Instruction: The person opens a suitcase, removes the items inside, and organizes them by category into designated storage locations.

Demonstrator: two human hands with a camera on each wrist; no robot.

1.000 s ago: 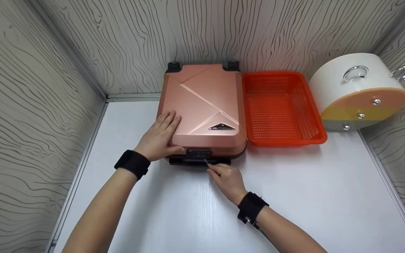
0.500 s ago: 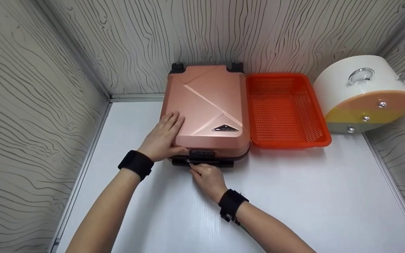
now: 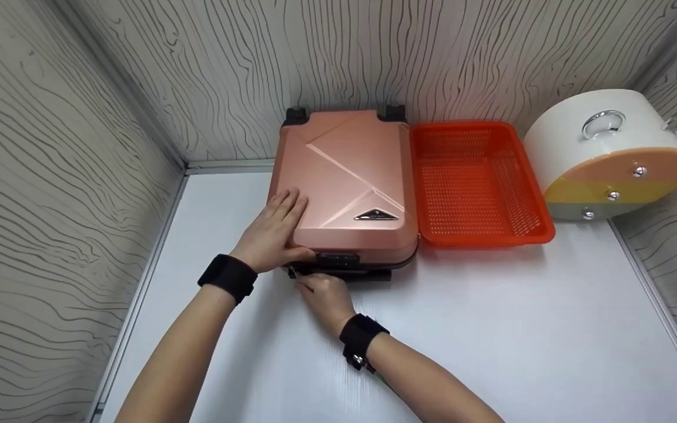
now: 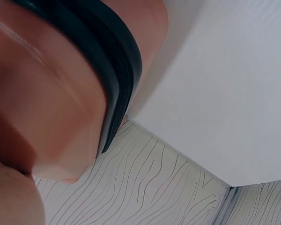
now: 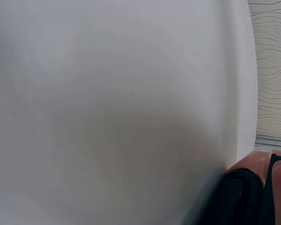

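Note:
A rose-gold hard-shell suitcase (image 3: 344,170) lies flat on the white table, its wheels toward the back wall. My left hand (image 3: 274,232) rests with straight fingers on the near left corner of its lid, thumb beside the black lock (image 3: 338,259). At the near left end of the suitcase, my right hand (image 3: 325,299) pinches a small metal zipper pull (image 3: 293,271). In the left wrist view, a dark zipper band (image 4: 119,61) runs along the suitcase's side. The right wrist view catches only a bit of the hand beside the black handle (image 5: 234,197).
An orange plastic basket (image 3: 479,235) stands against the suitcase's right side. Right of it is a white rounded box (image 3: 585,129) with coloured stripes and chrome rings. Patterned walls (image 3: 338,53) enclose the table (image 3: 491,341) at the back and both sides.
My right hand has slid left along the suitcase's near edge with the zipper pull, from below the lock to the left corner. The left hand stays on the lid.

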